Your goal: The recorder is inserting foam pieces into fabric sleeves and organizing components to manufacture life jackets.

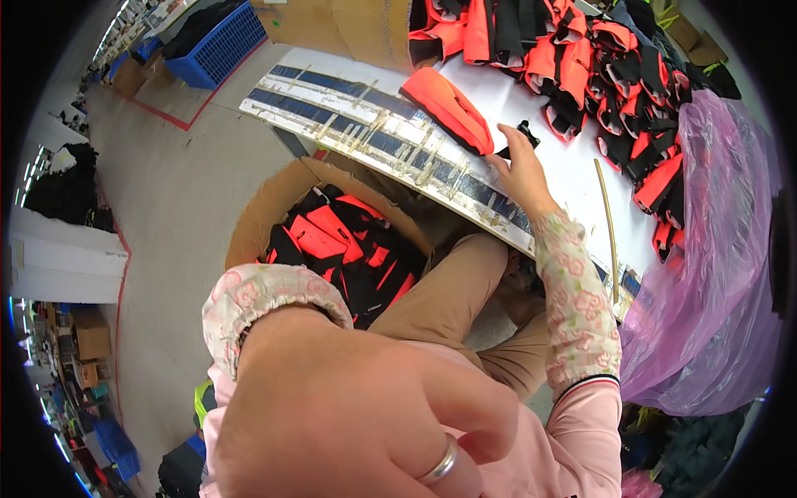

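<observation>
My left hand, with a ring on one finger, looms large close in front of me. Its fingers are curled, and what they hold, if anything, is hidden. On the white table, my right hand has thumb and forefinger spread apart. Its fingertips are by the near end of a bright orange and black sewn fabric piece, which lies across the table's edge. Just beyond these fingers is a small black strap-like piece.
Many similar orange and black pieces are heaped at the table's far right. A cardboard box below the table edge holds more. Purple plastic sheeting hangs at right, near a thin stick. A blue crate stands far left.
</observation>
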The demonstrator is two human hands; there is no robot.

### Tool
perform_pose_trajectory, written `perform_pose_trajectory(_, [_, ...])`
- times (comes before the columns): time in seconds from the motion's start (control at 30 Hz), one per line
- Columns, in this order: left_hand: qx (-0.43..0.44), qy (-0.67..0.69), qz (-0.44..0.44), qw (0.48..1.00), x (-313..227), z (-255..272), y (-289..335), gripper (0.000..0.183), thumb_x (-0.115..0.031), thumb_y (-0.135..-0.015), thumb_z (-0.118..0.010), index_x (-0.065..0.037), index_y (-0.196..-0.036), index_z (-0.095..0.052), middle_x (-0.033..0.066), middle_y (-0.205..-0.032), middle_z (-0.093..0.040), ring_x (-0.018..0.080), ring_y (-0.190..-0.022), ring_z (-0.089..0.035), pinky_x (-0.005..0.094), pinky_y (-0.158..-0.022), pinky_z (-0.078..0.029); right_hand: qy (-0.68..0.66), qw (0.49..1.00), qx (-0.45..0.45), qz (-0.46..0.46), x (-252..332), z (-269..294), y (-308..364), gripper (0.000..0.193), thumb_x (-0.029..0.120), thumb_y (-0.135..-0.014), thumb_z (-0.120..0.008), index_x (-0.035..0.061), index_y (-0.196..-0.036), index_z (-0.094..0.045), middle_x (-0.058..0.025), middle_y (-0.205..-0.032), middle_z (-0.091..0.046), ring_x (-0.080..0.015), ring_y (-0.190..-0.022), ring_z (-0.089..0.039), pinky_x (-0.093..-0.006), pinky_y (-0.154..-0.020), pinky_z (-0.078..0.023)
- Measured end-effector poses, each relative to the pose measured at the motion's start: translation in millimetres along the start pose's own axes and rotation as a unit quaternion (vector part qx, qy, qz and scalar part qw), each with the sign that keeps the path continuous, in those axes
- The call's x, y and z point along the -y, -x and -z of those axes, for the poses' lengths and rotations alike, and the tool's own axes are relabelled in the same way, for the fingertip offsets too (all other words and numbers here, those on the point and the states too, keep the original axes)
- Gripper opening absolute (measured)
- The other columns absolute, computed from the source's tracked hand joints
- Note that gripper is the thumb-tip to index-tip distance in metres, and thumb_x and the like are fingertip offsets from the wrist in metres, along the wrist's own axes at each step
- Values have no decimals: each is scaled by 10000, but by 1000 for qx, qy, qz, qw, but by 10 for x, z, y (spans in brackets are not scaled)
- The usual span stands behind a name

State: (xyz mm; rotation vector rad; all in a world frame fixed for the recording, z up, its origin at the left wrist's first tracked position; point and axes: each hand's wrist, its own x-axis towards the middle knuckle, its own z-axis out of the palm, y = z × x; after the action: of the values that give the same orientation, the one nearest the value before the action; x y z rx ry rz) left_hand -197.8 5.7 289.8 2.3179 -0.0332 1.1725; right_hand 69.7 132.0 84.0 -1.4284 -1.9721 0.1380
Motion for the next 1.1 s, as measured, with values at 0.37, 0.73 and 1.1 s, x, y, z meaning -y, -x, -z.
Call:
perform_pose_trajectory(0.37, [-62, -92, 103, 989, 469, -28, 159, 366, -215, -727, -657, -52, -1046, -582, 136, -1017, -551, 293, -936, -501, 398, -832, -419, 168, 978, 110, 56, -236, -20, -151, 397, 26, -748, -576, 0, -1140, -516, -171, -959, -589, -328, -850, -571, -405, -740, -444])
perform_pose_trajectory(0.73, [33, 23, 278, 960, 2118, -1409, 132, 737, -283, -716, -726, -8, -1300, -370, 235, -1247, -453, 314, -1152, -452, 412, -980, -347, 97, 962, 233, 109, -174, 1997, -453, 208, -48, -697, -588, 51, -872, -641, -109, -757, -604, -286, -775, -538, -379, -697, -436])
perform_pose_trajectory(1.1, [-158, 550, 587, 572, 2591, -2034, 316, 310, -205, -861, -595, -24, -1098, -510, 100, -1025, -601, 192, -891, -604, 300, -763, -502, -103, 974, 175, -104, -377, 1164, 979, 641, 167, -721, -681, 108, -1304, -421, -186, -1079, -537, -339, -1022, -511, -404, -851, -431])
